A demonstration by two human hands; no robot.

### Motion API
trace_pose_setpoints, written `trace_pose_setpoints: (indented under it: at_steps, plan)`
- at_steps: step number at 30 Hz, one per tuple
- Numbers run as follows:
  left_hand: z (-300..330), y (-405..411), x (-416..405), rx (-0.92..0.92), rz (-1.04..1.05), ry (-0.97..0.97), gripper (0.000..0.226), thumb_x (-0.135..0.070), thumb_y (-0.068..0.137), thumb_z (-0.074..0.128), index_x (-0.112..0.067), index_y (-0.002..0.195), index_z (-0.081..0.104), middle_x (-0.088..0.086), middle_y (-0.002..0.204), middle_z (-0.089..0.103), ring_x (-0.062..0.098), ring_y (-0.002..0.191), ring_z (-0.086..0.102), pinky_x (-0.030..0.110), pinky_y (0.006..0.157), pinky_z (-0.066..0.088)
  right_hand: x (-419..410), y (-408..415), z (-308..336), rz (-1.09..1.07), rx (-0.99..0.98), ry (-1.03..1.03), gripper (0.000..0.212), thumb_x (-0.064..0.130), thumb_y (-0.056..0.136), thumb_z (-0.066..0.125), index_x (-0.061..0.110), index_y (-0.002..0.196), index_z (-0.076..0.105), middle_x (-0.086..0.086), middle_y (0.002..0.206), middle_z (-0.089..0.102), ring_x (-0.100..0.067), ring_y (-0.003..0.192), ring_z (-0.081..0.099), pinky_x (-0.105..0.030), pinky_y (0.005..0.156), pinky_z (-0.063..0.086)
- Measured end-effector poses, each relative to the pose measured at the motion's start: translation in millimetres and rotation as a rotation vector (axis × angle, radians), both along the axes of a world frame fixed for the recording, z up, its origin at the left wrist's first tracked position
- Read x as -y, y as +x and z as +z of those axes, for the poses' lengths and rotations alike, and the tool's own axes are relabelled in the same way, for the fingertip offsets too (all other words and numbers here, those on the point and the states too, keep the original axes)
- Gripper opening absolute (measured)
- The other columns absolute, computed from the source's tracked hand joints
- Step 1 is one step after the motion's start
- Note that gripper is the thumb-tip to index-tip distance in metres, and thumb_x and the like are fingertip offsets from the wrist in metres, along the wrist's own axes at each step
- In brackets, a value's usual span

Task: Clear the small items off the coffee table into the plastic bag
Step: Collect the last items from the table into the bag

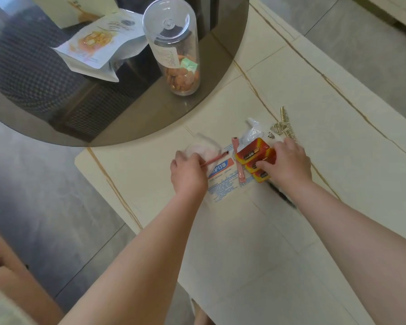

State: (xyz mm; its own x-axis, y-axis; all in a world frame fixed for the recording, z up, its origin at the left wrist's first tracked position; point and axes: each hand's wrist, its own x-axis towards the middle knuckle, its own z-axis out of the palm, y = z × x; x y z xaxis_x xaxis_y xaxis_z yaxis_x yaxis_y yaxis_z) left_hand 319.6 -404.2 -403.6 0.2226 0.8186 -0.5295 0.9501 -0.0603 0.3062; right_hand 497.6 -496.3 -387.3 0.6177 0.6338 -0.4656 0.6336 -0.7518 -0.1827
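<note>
At frame centre, the left hand (187, 174) pinches a pink stick (215, 159) beside a clear plastic bag (203, 146) on the cream table (256, 242). The right hand (288, 164) grips three red-yellow battery packs (251, 154), stacked over a mask packet (223, 181). Upper centre, one clear jar (174, 50) holds nuts.

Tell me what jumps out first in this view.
The red and yellow battery packs under the right hand at the middle of the cream coffee table. Left of them, the left hand pinches a pink stick. A tall clear jar stands on the dark glass top behind.
</note>
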Motion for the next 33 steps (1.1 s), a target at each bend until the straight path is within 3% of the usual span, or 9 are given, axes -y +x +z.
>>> trace_pose_setpoints:
  at_steps: [3, 7, 14, 16, 20, 24, 26, 29, 33]
  plan:
    - [1, -1, -1, -0.02, 0.033, -0.065, 0.015, -0.027, 0.093, 0.051, -0.024, 0.102, 0.062, 0.008, 0.12, 0.048, 0.033, 0.11, 0.044, 0.037, 0.089, 0.037, 0, -3, 5, 0.018, 0.05, -0.038, 0.052, 0.056, 0.078, 0.064, 0.025, 0.118, 0.057, -0.007, 0.135, 0.046, -0.034, 0.124, 0.038, -0.043, 0.098, 0.035]
    - [8, 0, 1, -0.044, 0.047, -0.052, 0.015, -0.033, 0.091, 0.055, -0.029, 0.101, 0.066, 0.007, 0.117, 0.052, 0.032, 0.114, 0.04, 0.035, 0.091, 0.034, -1, -9, 12, -0.033, 0.026, -0.053, 0.054, 0.059, 0.076, 0.065, 0.034, 0.123, 0.057, -0.006, 0.137, 0.046, -0.032, 0.125, 0.036, -0.042, 0.1, 0.033]
    - [28, -3, 10, 0.257, 0.216, -0.194, 0.011, -0.02, 0.094, 0.055, -0.017, 0.096, 0.065, 0.003, 0.111, 0.039, 0.021, 0.077, 0.048, 0.025, 0.071, 0.04, 3, -21, 22, -0.204, -0.181, 0.096, 0.044, 0.04, 0.076, 0.075, 0.017, 0.112, 0.065, -0.009, 0.122, 0.04, -0.028, 0.116, 0.045, -0.035, 0.094, 0.043]
    - [33, -8, 15, 0.275, 0.237, -0.202, 0.012, -0.02, 0.094, 0.055, -0.015, 0.099, 0.064, 0.002, 0.111, 0.038, 0.018, 0.076, 0.047, 0.025, 0.07, 0.039, 4, -26, 24, -0.159, -0.164, 0.067, 0.042, 0.042, 0.077, 0.072, 0.019, 0.111, 0.063, -0.009, 0.126, 0.046, -0.03, 0.113, 0.051, -0.039, 0.093, 0.046]
    - [48, -20, 22, 0.301, 0.27, -0.222, 0.014, -0.022, 0.093, 0.058, -0.017, 0.103, 0.066, 0.004, 0.113, 0.046, 0.019, 0.084, 0.048, 0.024, 0.069, 0.039, 5, -39, 35, -0.093, -0.119, 0.04, 0.035, 0.044, 0.08, 0.067, 0.022, 0.104, 0.054, -0.004, 0.101, 0.065, -0.031, 0.097, 0.059, -0.038, 0.081, 0.044]
    - [63, -36, 29, 0.345, 0.314, -0.214, 0.011, -0.019, 0.09, 0.06, -0.021, 0.097, 0.069, 0.008, 0.114, 0.056, 0.019, 0.083, 0.052, 0.02, 0.051, 0.033, 9, -52, 47, -0.147, -0.188, 0.116, 0.046, 0.024, 0.074, 0.076, 0.014, 0.103, 0.041, -0.011, 0.107, 0.056, -0.033, 0.103, 0.054, -0.039, 0.08, 0.045]
    - [68, -46, 33, 0.351, 0.332, -0.209, 0.013, -0.02, 0.09, 0.06, -0.021, 0.099, 0.07, 0.008, 0.114, 0.056, 0.018, 0.084, 0.052, 0.02, 0.051, 0.033, 10, -60, 50, -0.161, -0.247, 0.147, 0.06, 0.017, 0.073, 0.076, 0.01, 0.119, 0.037, -0.016, 0.117, 0.049, -0.034, 0.107, 0.053, -0.039, 0.081, 0.046]
    - [72, -58, 39, 0.377, 0.371, -0.196, 0.014, -0.021, 0.09, 0.06, -0.021, 0.101, 0.07, 0.007, 0.115, 0.056, 0.018, 0.086, 0.053, 0.02, 0.054, 0.034, 14, -71, 48, -0.118, -0.235, 0.094, 0.09, 0.025, 0.075, 0.074, 0.017, 0.144, 0.016, -0.02, 0.126, 0.044, -0.037, 0.114, 0.05, -0.044, 0.088, 0.046]
    - [85, -78, 50, 0.402, 0.434, -0.189, 0.015, -0.02, 0.091, 0.06, -0.02, 0.102, 0.07, 0.005, 0.111, 0.059, 0.017, 0.083, 0.053, 0.018, 0.053, 0.035, 17, -80, 56, -0.134, -0.224, -0.011, 0.089, 0.033, 0.077, 0.069, 0.015, 0.145, 0.015, -0.016, 0.126, 0.053, -0.038, 0.122, 0.043, -0.044, 0.094, 0.042]
